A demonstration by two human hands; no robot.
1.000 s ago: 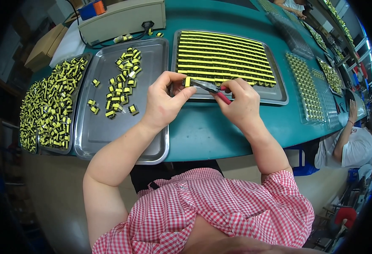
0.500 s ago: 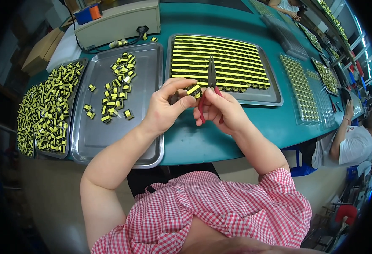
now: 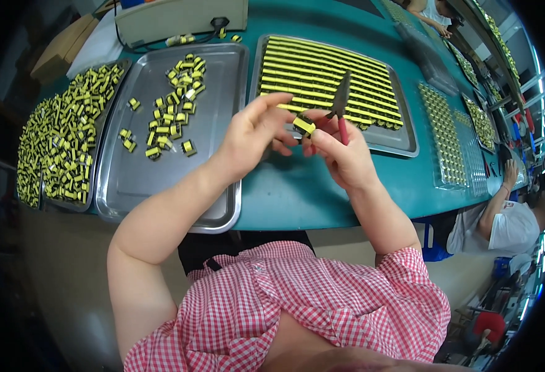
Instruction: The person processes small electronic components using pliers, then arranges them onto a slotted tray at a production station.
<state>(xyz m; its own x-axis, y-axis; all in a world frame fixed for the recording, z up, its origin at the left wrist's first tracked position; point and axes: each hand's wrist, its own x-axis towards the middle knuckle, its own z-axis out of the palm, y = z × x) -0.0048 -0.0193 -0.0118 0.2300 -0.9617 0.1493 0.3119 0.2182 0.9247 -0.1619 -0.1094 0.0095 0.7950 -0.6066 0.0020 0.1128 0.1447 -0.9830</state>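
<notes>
A small yellow-and-black transformer is pinched between the thumb and fingers of my right hand. That same hand also holds needle-nose pliers with red handles, their dark jaws pointing up and away. My left hand is just left of the transformer, its fingers spread and apart, holding nothing that I can see. Behind my hands, a metal tray carries long, close rows of the same transformers. Left of my hands lies another metal tray with a loose scatter of them.
A heaped tray of transformers sits at the far left. A beige box-shaped device with a black cable stands at the back. Clear plastic trays of parts line the right. A co-worker in a white top sits there.
My left hand has let go of the transformer and opened. The transformer is now in my right fingers. The pliers have tilted and shifted right within my right hand. The whole view has shifted slightly.
</notes>
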